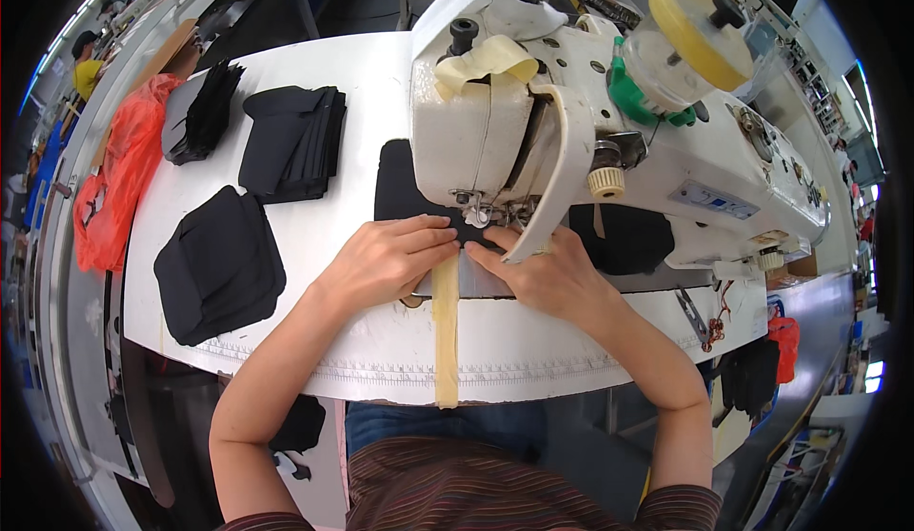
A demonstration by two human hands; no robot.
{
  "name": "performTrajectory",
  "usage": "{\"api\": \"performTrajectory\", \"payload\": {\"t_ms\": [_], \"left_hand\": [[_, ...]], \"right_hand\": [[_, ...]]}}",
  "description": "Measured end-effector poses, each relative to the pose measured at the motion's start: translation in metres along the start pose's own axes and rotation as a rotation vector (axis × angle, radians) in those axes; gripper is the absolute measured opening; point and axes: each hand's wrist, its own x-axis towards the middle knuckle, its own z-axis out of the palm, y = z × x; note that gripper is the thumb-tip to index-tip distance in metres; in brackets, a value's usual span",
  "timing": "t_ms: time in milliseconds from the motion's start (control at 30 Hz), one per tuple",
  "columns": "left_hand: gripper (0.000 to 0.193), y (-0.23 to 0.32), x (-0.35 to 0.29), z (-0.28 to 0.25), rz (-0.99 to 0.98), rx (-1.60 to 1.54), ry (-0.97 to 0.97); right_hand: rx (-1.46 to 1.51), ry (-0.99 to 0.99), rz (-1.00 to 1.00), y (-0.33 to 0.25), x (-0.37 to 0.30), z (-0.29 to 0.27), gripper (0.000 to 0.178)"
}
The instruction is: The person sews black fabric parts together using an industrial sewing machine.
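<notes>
We see our left hand (390,260) lying flat, fingers together and stretched out, pressing on the black fabric piece (405,193) just in front of the presser foot (476,215) of the white industrial sewing machine (609,122). Our right hand (547,274) rests palm down on the other side of the needle area, its fingertips touching the same fabric; neither hand is closed around anything. The machine's curved white guard crosses over the right hand's fingers, so part of them is hidden, and the needle itself is too small to make out.

The black fabric piece lies on the white surface (533,345) under the machine head; much of it is covered by the machine, and a dark part shows again to the right of the right hand. A strip of pale yellow tape (446,331) runs from between our hands down to the surface's front edge and over it. More of the same tape loops over the top of the machine head.

To the left, well apart from our hands, sit a folded black fabric bundle (221,265), a stack of black pieces (293,141) and a fanned pile of dark pieces (205,112). An orange plastic bag (119,184) hangs off the far left edge. Scissors (695,317) lie at the right, partly under the machine's base.
</notes>
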Motion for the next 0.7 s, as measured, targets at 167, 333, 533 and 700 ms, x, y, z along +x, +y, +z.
{"api": "performTrajectory", "payload": {"t_ms": [167,333,533,700], "left_hand": [[0.028,-0.002,0.007,-0.006,-0.056,-0.014,-0.011],[0.027,-0.003,0.009,-0.008,-0.107,-0.024,0.01],[0.027,-0.006,0.007,-0.002,-0.149,-0.058,-0.017],[0.03,-0.011,0.005,0.002,-0.211,-0.05,-0.074]], "right_hand": [[-0.094,0.055,-0.02,0.006,0.003,0.007,0.032],[-0.081,0.05,0.015,0.005,-0.002,0.016,0.028],[0.055,-0.143,0.193,-0.004,-0.013,-0.045,0.028],[0.072,-0.262,0.632,0.014,-0.079,-0.1,0.056]]}}
